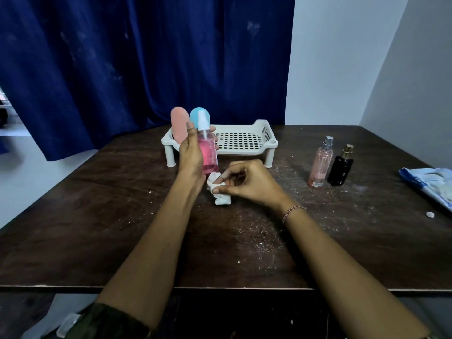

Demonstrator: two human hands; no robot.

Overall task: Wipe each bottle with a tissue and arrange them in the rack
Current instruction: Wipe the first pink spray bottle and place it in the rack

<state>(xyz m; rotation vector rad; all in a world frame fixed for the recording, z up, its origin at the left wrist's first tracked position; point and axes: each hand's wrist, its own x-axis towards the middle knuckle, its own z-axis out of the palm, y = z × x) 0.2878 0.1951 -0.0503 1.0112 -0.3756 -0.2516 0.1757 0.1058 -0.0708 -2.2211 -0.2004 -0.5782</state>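
A: What's held, left to right?

B: The left grip (pixel 192 152) is wrapped round a pink spray bottle (pixel 209 155), upright in front of the rack (pixel 244 139). The right grip (pixel 249 182) pinches a crumpled tissue (pixel 220 192) at the bottle's base.

A: How will it handle?

B: Probably light, smooth plastic, maybe slippery. Hold mid-body, not the nozzle. A pink bottle (pixel 320 162) and a black bottle (pixel 341 166) stand on the tabletop (pixel 97 216), far right.

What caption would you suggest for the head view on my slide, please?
Left hand holds a pink spray bottle upright while the right hand pinches a tissue by its base.
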